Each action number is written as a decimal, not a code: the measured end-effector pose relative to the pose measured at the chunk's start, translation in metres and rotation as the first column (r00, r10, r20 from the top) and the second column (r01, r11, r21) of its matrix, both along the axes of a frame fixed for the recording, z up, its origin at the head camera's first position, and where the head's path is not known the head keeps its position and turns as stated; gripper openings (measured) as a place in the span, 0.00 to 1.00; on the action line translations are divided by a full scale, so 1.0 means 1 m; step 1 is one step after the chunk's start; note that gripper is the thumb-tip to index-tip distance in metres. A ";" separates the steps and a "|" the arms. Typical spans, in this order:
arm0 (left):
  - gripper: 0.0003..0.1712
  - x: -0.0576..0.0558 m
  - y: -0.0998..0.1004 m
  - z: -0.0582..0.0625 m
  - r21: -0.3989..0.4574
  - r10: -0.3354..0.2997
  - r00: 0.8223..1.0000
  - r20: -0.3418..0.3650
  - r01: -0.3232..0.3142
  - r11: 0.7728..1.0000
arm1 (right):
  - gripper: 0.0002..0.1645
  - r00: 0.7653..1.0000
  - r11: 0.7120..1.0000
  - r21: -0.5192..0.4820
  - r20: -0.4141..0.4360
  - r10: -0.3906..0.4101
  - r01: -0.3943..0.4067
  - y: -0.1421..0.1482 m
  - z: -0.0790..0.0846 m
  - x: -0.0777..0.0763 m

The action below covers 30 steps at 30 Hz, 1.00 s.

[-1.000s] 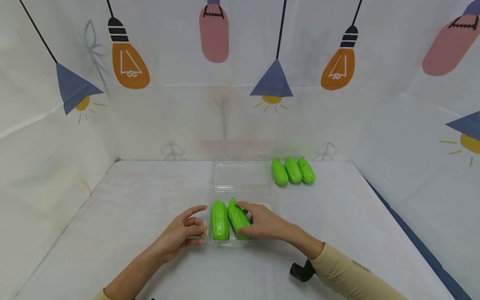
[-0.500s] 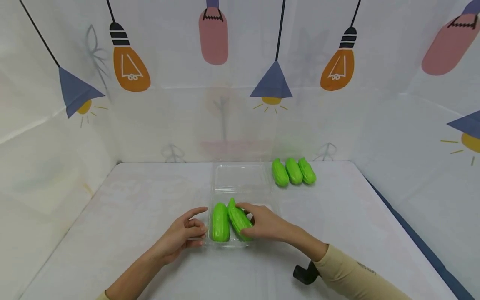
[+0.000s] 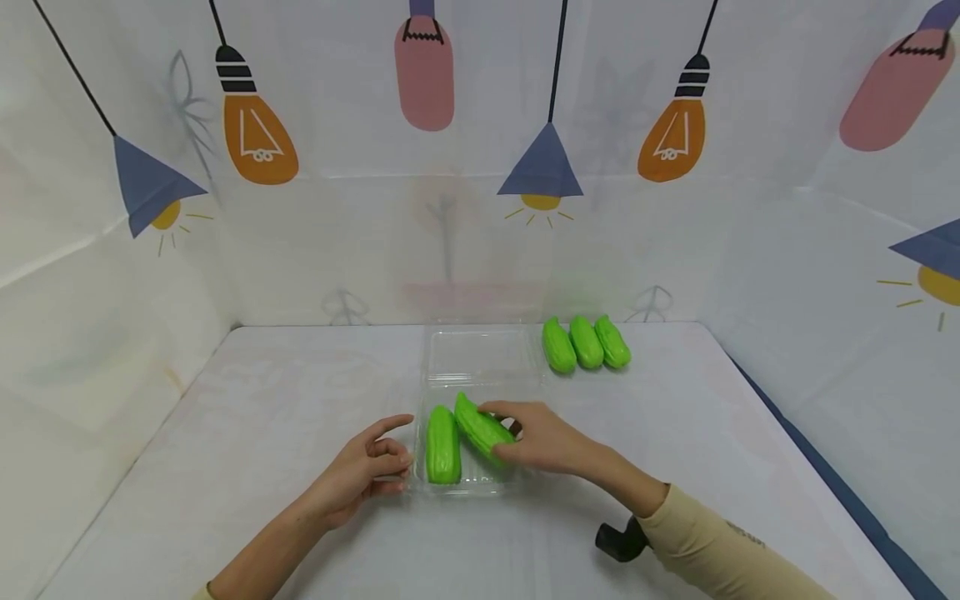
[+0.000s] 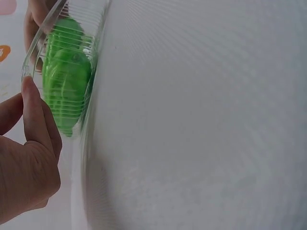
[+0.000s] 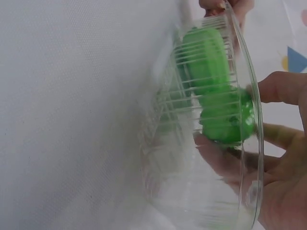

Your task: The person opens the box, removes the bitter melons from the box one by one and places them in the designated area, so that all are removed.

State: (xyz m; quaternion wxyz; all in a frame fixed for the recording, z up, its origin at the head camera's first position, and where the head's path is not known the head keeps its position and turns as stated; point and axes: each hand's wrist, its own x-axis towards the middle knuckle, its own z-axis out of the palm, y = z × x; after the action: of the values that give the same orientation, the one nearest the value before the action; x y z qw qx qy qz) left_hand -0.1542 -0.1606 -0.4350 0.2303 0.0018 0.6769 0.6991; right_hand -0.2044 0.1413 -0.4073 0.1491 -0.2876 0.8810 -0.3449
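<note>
A hinged clear plastic container [image 3: 491, 490] lies opened flat on the white table, its lid towards the back. Inside its tray, a bright green cucumber-shaped vegetable [image 3: 443, 446] lies lengthwise on the left. My right hand [image 3: 547, 437] grips a second one, the slanted green vegetable [image 3: 478, 425], with thumb and fingers around its right side; its tip points to the back left. In the right wrist view, this gripped vegetable [image 5: 225, 117] shows a bumpy end through the ribbed wall. My left hand [image 3: 367, 467] is at the container's left edge, a fingertip [image 4: 29, 86] touching the rim.
Three more green vegetables [image 3: 587, 342] lie side by side at the back edge, right of the lid [image 3: 480, 354]. A black curved object [image 3: 621, 542] is by the right sleeve. White cloth walls printed with lamps [image 3: 540, 171] surround the table.
The right hand has shifted slightly right and back, turning the gripped vegetable to a steeper slant away from the left one. The left hand stays at the container's edge.
</note>
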 end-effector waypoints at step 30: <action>0.44 0.001 -0.001 -0.001 0.009 0.002 1.000 -0.005 -0.002 1.000 | 0.35 0.986 0.980 -0.160 -0.100 -0.131 0.114 0.030 0.011 -0.009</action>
State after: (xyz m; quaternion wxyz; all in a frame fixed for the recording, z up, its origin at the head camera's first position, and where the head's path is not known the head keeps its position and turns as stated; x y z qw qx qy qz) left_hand -0.1532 -0.1614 -0.4360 0.2279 0.0042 0.6742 0.7025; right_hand -0.2134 0.1714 -0.3960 0.0561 -0.2618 0.8747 -0.4039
